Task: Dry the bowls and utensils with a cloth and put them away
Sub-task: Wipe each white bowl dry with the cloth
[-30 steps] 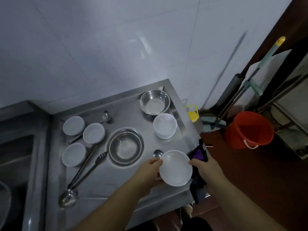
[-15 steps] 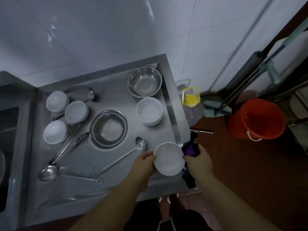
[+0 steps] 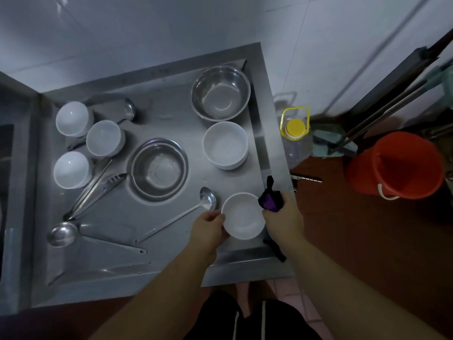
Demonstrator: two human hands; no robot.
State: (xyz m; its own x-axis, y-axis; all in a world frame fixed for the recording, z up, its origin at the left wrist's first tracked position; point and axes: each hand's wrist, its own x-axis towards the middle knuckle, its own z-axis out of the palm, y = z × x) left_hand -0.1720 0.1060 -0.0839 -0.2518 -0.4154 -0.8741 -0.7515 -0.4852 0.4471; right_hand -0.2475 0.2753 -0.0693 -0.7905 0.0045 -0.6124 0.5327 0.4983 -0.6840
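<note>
My left hand (image 3: 208, 228) curls its fingers (image 3: 215, 217) round the near-left rim of a small white bowl (image 3: 242, 217), held over the front right corner of the steel counter (image 3: 171, 109); my right hand (image 3: 284, 218) grips a dark purple cloth (image 3: 269, 201) bunched against the bowl's right rim. Just left of my left fingertips lies a ladle (image 3: 207, 198); beyond both hands stand a stack of white bowls (image 3: 225, 144) and a steel bowl (image 3: 220, 93).
</note>
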